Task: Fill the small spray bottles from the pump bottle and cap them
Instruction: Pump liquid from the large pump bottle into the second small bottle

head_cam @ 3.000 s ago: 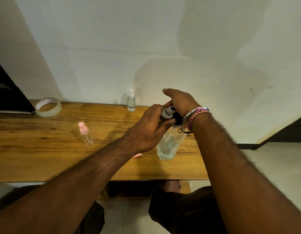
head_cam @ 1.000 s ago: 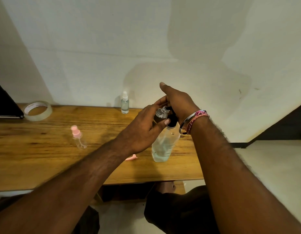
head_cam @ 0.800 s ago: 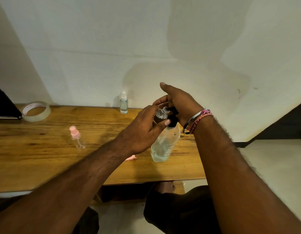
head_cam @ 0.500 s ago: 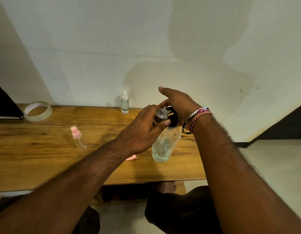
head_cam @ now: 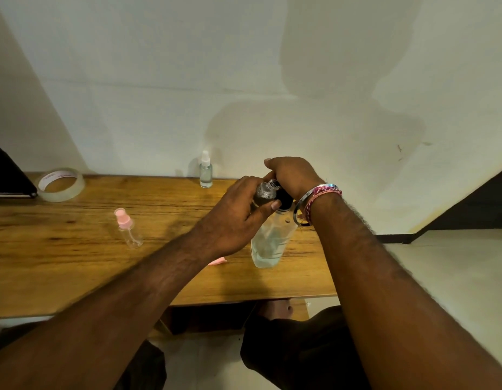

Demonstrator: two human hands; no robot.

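Wooden desk [head_cam: 75,263] against pale wall. Left hand [head_cam: 233,218] pinches small open bottle [head_cam: 265,192] at pump spout; right hand [head_cam: 292,175] presses down on pump bottle [head_cam: 269,240] head. Best: keep mouth under spout, pump slowly, stop before overflow.

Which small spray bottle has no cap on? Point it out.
The small spray bottle gripped in the left hand at the pump bottle: its neck is bare. The pink-capped bottle and white-capped bottle stand closed.
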